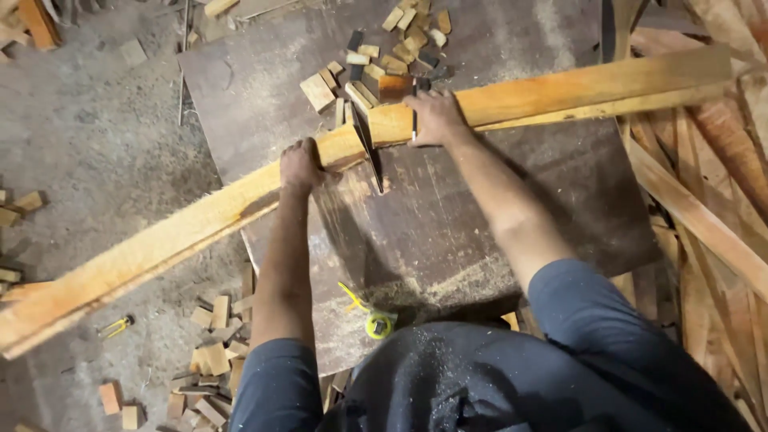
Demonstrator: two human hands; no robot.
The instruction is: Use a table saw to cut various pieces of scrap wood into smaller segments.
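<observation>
A long pale wooden plank [176, 232] lies slantwise across a dark brown board [448, 224] that serves as a worktop. My left hand [300, 166] grips the plank's near edge left of the middle. My right hand [434, 116] presses down on the plank's top and holds a thin pencil-like stick against it. Between my hands a dark metal square [370, 148] rests across the plank, its blade reaching down onto the board.
Several small wood offcuts [384, 60] are heaped on the board beyond the plank. More offcuts [212, 352] litter the concrete floor at lower left. Long planks [704, 200] are stacked at right. A yellow tape measure [378, 323] lies at the board's near edge.
</observation>
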